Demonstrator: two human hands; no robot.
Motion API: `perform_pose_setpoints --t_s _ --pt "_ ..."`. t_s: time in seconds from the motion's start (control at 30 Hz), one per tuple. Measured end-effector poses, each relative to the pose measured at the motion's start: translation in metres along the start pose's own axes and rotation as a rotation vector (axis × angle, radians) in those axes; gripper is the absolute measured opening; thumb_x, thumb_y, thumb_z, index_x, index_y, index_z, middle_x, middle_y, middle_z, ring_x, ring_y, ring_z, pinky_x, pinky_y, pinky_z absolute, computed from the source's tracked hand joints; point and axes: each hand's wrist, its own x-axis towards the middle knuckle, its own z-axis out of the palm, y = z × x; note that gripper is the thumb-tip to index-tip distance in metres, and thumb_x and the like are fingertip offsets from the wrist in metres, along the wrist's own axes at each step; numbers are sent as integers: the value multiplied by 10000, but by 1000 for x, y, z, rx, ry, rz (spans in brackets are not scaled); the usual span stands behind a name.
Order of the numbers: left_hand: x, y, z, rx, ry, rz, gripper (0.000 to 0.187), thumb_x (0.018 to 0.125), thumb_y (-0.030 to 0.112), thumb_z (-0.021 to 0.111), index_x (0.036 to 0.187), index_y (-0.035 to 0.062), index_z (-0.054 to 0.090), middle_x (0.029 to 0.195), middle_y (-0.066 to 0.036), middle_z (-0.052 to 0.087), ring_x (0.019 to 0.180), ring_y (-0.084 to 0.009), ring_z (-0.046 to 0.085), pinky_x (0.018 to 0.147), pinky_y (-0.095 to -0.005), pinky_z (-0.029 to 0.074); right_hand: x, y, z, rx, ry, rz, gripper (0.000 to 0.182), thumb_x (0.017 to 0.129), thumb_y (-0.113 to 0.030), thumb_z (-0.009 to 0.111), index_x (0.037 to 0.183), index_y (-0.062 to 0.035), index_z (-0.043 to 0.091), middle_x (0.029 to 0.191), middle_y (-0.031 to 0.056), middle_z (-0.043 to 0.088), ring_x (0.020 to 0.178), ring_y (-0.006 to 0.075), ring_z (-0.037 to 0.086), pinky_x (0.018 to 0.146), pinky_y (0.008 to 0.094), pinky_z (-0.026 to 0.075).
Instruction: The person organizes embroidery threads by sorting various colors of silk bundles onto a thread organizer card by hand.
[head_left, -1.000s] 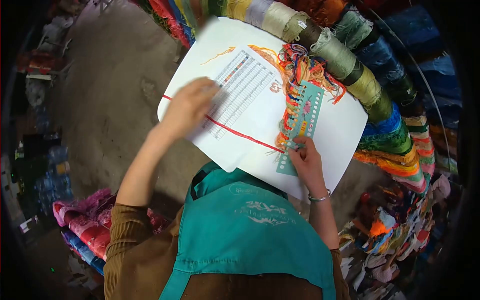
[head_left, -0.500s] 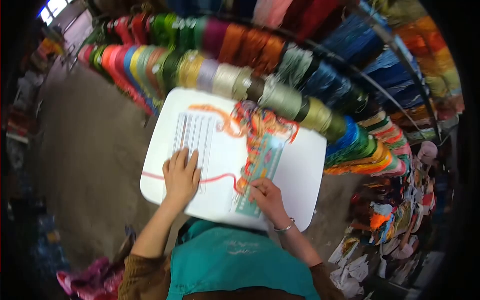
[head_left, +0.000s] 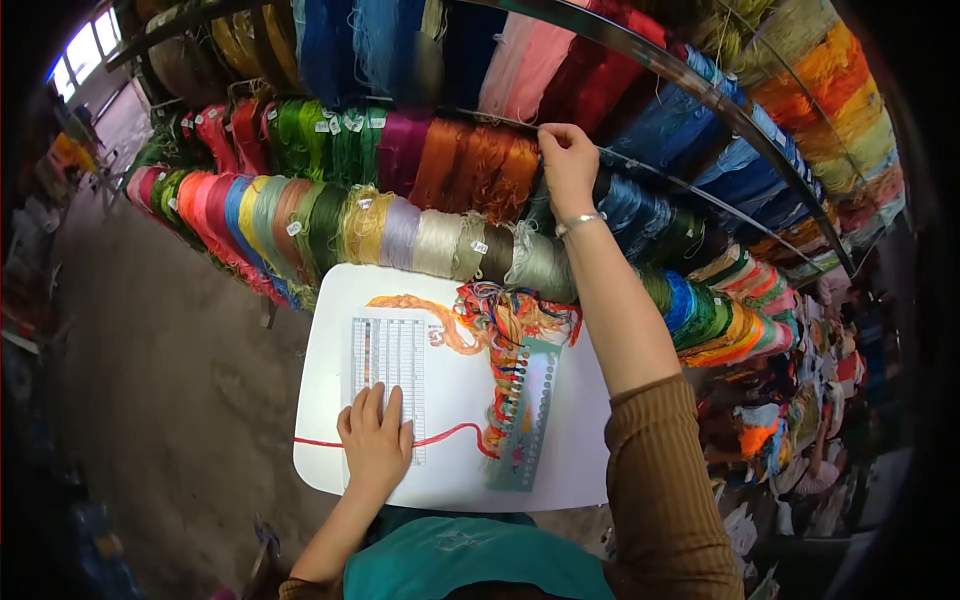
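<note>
My left hand point(head_left: 378, 445) lies flat with its fingers stretched out on a printed paper chart point(head_left: 390, 350), across a red thread point(head_left: 450, 435). The thread's far end meets a green card point(head_left: 535, 440) with holes along its sides. Multicoloured threads point(head_left: 520, 310) are looped along the card's left edge and bunched at its top. My right hand point(head_left: 571, 175) is raised over the rack, its thumb and fingers pinched at a thin metal rail beside rust-orange skeins point(head_left: 475, 165). What sits in that pinch is too small to make out.
Under the chart and card is a white board point(head_left: 322, 400). Rows of coloured skeins hang beyond it, with pale skeins point(head_left: 440, 240) nearest. A curved metal bar point(head_left: 690, 85) crosses the upper right. Grey floor point(head_left: 200, 380) lies to the left.
My right hand has left the green card and reached up and forward to the skein rack. My left hand stays on the chart. The view has shifted, showing more of the rack.
</note>
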Motion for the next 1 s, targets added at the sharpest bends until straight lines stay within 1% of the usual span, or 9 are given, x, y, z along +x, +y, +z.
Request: perform_pose_setpoints --t_s 0.03,0.07,0.13,0.23,0.43,0.67,0.73,0.83,1.0 --pt "0 -1 -1 -4 1 4 523 850 215 668 1336 59 555 1390 -172 466 1335 -343 389 1073 -531 280 4 4 8 -13 31 85 184 796 -162 718 913 -22 730 815 124 724 771 224 690 764 333 530" --pt "0 -1 -1 -8 0 5 526 847 217 671 1336 61 555 1390 -173 466 1335 -343 389 1074 -531 280 8 7 15 -16 33 81 184 796 -162 718 913 -22 730 815 124 724 771 224 690 764 333 530" --pt "0 -3 0 -16 3 9 544 835 223 681 1339 62 554 1391 -177 464 1331 -347 389 1074 -532 277 13 10 26 -71 123 128 212 779 -198 730 908 -30 735 815 125 728 769 246 696 762 346 535" --pt "1 -3 -1 -26 -18 11 557 827 226 687 1341 61 552 1394 -182 460 1328 -353 387 1074 -533 274 18 9 36 -116 169 63 225 767 -212 732 908 -37 737 817 130 730 776 267 701 760 360 538" --pt "2 -6 -2 -30 -37 20 578 816 238 695 1346 60 549 1400 -190 449 1324 -363 382 1074 -534 269 24 3 52 -135 250 49 201 763 -203 726 886 -45 737 815 129 730 778 287 701 757 363 540" --pt "2 -7 -3 -46 -51 25 594 812 246 698 1354 62 542 1403 -197 445 1330 -368 371 1077 -539 259 29 2 65 -130 293 70 199 762 -218 736 865 -47 731 791 122 723 763 288 695 742 370 536" --pt "2 -8 -3 -52 -59 24 596 812 248 697 1356 59 540 1408 -196 442 1334 -367 366 1078 -541 254 29 2 67 -111 355 103 198 763 -221 737 857 -47 731 773 117 720 745 280 690 734 372 535" --pt "2 -8 -3 -59 -59 26 597 814 250 695 1356 55 540 1409 -196 442 1334 -366 366 1078 -542 253 29 1 68 -127 384 84 200 762 -220 738 857 -44 733 759 116 717 729 272 686 732 372 535" --pt "3 -8 -4 -59 -75 25 599 813 255 693 1357 55 539 1408 -194 442 1334 -365 363 1078 -542 251 31 -4 67 -102 373 118 193 762 -208 732 864 -45 739 765 120 718 729 255 687 731 356 533"
